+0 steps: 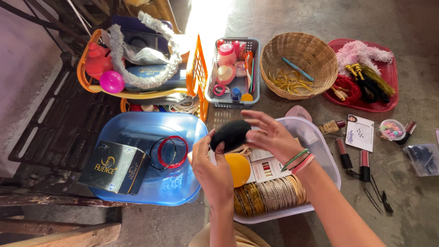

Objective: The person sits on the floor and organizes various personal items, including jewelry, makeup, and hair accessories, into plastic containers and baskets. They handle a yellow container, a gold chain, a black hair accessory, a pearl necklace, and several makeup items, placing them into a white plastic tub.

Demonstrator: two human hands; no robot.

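Nearest you, the clear plastic tub (330, 170) sits under your wrists, with a row of gold bangles (270, 195) packed along its near wall, a yellow ball (239, 168) and small card packets (270, 168) behind them. Your left hand (211, 168) rises over the tub's left edge, thumb and fingers pinching the near side of a black hair bun sponge (231, 133); your right hand (270, 137) cups the sponge's far side with fingers spread, green and pink bangles (298, 160) on that wrist. The sponge hangs between both hands above the tub. Just to your left the blue lid (151, 183) touches the tub and carries a dark box (115, 167) and red and black rings (170, 152), so that side is crowded. To your right the bare floor holds lipsticks (353, 160), hair pins (380, 197), a sticker card (361, 132) and a small round case of beads (392, 129), leaving thin gaps of open concrete between them. Farther out stand an orange rack (197, 73) with a pink ball (112, 82), a grey-blue basket of bottles (254, 68), a wicker basket (299, 64) holding thin gold bangles and a blue pen, and a red tray (386, 87) of tassels. The far floor beyond is sunlit.
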